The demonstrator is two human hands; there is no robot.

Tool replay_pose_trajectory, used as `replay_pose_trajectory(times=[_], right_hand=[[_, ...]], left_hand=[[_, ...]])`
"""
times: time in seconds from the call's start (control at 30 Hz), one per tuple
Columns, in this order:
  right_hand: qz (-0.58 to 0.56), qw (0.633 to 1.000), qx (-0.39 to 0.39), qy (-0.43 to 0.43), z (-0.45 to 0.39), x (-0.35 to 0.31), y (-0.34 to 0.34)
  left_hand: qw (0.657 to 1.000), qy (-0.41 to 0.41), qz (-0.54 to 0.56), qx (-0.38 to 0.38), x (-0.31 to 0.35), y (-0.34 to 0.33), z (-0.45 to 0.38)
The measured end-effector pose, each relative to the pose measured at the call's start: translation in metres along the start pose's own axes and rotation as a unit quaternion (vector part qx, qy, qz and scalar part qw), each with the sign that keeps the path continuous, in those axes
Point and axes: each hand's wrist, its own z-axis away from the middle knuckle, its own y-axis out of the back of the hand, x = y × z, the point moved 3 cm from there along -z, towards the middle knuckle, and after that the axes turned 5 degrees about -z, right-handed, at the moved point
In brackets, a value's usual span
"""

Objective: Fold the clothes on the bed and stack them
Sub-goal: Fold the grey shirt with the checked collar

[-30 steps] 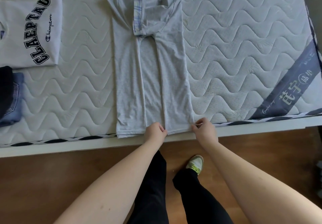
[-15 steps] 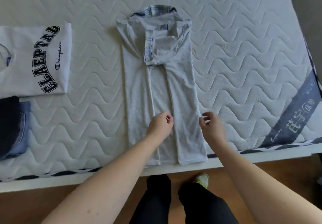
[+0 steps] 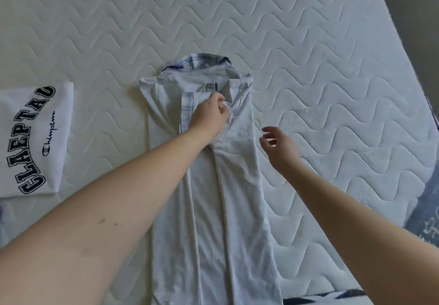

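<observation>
Two hands over the grey shirt

The long light-grey cotton shirt with a checked collar point(image 3: 237, 186) lies flat on the white quilted mattress point(image 3: 308, 43). The left hand point(image 3: 209, 114) pinches cloth near the collar. The right hand point(image 3: 279, 148) hangs just beside the shirt, fingers loose and spread. A folded white lettered sweatshirt point(image 3: 31, 143) lies well apart

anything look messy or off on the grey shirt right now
Mostly tidy. The grey shirt lies flat in a long strip, sides folded in, but its collar end is rumpled and bunched, with the plaid lining poking out. The left hand is at that spot; the right hand hovers beside it.
</observation>
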Motion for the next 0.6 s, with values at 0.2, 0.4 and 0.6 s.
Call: replay_pose_trajectory(times=[0.2,0.4,0.6], right_hand=[[-0.039,0.999,-0.033,0.014,-0.087,-0.024,0.009],[0.005,0.997,-0.057,0.05,-0.144,-0.044,0.003],[0.162,0.965,-0.15,0.138,-0.197,-0.086,-0.013]], left_hand=[[0.995,0.019,-0.094,-0.038,0.01,-0.015,-0.093],[0.984,0.027,-0.141,-0.106,0.004,-0.034,-0.129],[0.991,-0.053,-0.091,-0.084,-0.007,-0.021,-0.14]])
